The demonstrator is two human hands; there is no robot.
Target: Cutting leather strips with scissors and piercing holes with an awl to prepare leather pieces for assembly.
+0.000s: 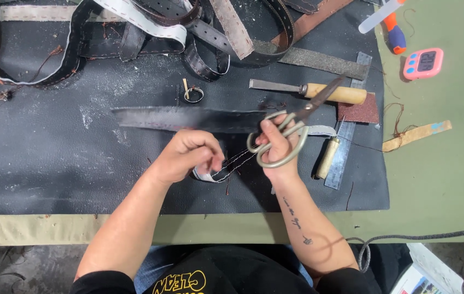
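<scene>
We count, largest first: one black leather mat (52, 163) covering an olive-green cloth worktable (439, 179); one tangled heap of dark leather belts and straps (188, 32) at the mat's far edge; one long dark leather strip (188, 118) lying flat before us.

One steel ruler (346, 141), two wooden-handled tools (319, 91), one pink digital timer (423, 63).

Our right hand (278, 147) is closed through the handles of one pair of large metal scissors (289, 128), blades together, pointing away.

Our left hand (188, 155) pinches one small black-and-white leather piece with loose threads (218, 173), just under the strip.

Grey concrete floor below.
</scene>
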